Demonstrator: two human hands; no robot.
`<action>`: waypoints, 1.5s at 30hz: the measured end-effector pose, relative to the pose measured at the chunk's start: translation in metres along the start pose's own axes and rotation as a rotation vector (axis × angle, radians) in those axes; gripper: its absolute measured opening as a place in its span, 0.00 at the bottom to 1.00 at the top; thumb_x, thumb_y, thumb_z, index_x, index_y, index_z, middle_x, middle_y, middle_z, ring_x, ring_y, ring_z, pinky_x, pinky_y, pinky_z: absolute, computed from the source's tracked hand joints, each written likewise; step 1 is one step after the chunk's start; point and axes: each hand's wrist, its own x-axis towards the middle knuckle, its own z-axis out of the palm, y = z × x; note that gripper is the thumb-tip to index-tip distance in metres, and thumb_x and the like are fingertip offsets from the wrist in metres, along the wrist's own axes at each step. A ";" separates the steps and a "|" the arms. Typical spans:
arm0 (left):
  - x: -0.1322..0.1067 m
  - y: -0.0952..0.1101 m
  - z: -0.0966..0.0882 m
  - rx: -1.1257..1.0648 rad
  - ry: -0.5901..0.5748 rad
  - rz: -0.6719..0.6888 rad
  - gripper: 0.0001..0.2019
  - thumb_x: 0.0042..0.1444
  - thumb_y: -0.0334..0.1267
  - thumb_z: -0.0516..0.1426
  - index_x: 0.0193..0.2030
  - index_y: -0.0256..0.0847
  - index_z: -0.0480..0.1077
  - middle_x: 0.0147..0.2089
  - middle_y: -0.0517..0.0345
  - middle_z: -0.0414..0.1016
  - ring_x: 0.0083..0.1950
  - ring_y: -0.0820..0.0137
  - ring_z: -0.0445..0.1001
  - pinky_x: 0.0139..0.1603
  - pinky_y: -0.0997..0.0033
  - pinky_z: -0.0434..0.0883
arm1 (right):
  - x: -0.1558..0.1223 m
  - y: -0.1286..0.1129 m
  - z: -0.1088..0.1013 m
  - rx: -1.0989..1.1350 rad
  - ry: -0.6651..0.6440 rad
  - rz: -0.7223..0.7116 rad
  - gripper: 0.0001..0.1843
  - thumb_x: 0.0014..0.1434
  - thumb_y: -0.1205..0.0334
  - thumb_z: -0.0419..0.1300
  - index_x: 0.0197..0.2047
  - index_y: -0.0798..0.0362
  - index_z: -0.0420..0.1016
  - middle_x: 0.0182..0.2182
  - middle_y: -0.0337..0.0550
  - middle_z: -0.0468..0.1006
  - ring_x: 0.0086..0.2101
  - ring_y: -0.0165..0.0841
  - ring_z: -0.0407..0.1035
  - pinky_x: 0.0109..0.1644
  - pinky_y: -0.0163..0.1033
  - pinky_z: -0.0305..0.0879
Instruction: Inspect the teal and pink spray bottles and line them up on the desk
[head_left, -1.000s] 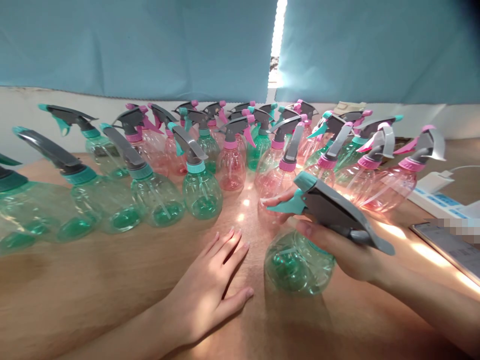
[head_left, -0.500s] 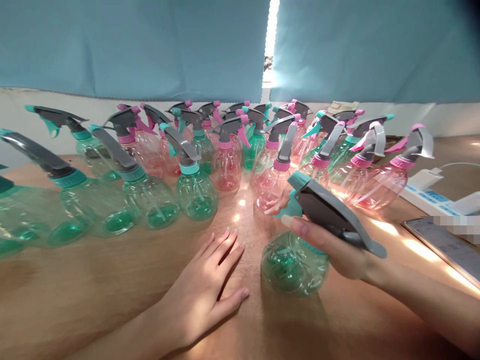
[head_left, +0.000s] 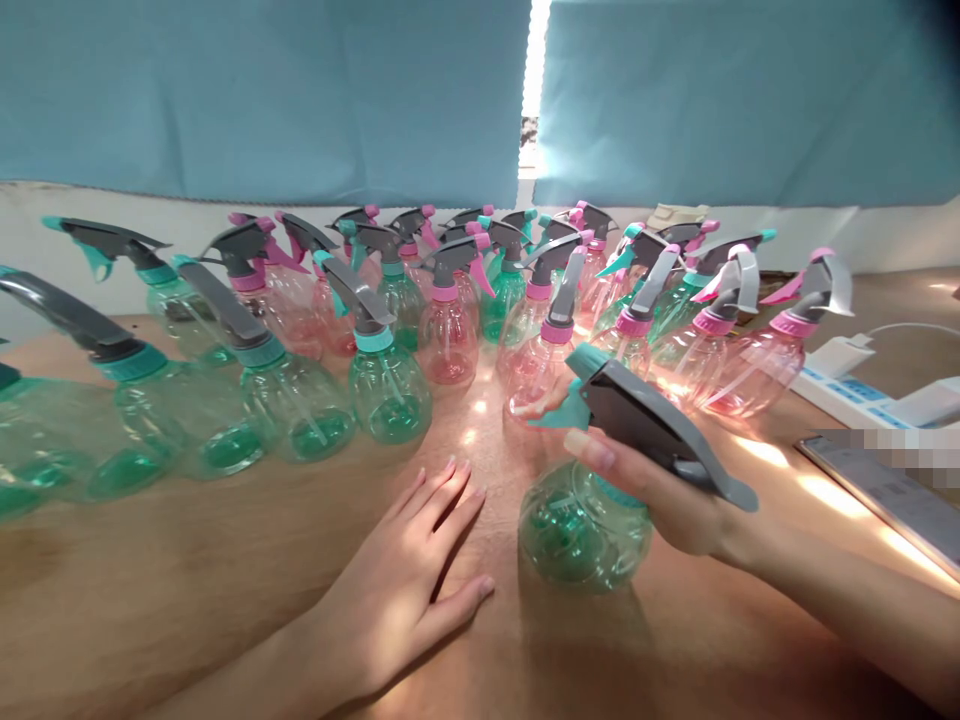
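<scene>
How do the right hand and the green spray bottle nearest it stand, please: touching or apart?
Touching. The head view shows the right hand gripping the green spray bottle just below its grey sprayer.

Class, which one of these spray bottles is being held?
The green bottle at the front right, with the right hand around its neck; the other bottles stand unheld.

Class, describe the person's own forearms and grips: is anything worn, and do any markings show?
The left grip and right grip are bare hands, without gloves. The left forearm and right forearm show no sleeve, watch or bracelet. No rings, cables or markings are visible, though some right fingers are partly hidden. The right thumbnail looks fairly long.
</scene>
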 end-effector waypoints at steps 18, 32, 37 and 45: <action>0.000 0.001 -0.003 -0.002 -0.006 0.010 0.31 0.67 0.49 0.53 0.71 0.40 0.51 0.72 0.45 0.52 0.72 0.51 0.51 0.68 0.44 0.54 | 0.012 -0.014 0.005 0.213 -0.013 -0.089 0.20 0.63 0.56 0.58 0.58 0.42 0.70 0.38 0.42 0.80 0.35 0.36 0.76 0.39 0.41 0.76; 0.001 0.002 -0.004 -0.004 -0.010 0.006 0.31 0.66 0.49 0.53 0.71 0.39 0.52 0.72 0.44 0.52 0.72 0.51 0.51 0.68 0.43 0.54 | 0.012 -0.014 0.005 0.180 0.014 -0.105 0.27 0.58 0.67 0.61 0.60 0.42 0.67 0.50 0.44 0.77 0.40 0.39 0.78 0.38 0.42 0.78; -0.001 0.001 -0.003 -0.021 -0.028 -0.003 0.32 0.67 0.49 0.53 0.72 0.42 0.48 0.73 0.44 0.51 0.72 0.51 0.50 0.68 0.43 0.52 | 0.009 -0.012 0.010 0.161 0.052 -0.131 0.30 0.53 0.73 0.62 0.58 0.43 0.70 0.50 0.44 0.78 0.48 0.42 0.75 0.51 0.47 0.75; -0.001 -0.001 -0.001 -0.027 -0.020 -0.010 0.31 0.67 0.50 0.53 0.71 0.41 0.51 0.72 0.44 0.52 0.72 0.51 0.50 0.68 0.43 0.52 | 0.010 -0.013 0.007 0.119 -0.030 -0.165 0.35 0.53 0.76 0.56 0.62 0.42 0.65 0.51 0.43 0.78 0.53 0.43 0.72 0.55 0.49 0.74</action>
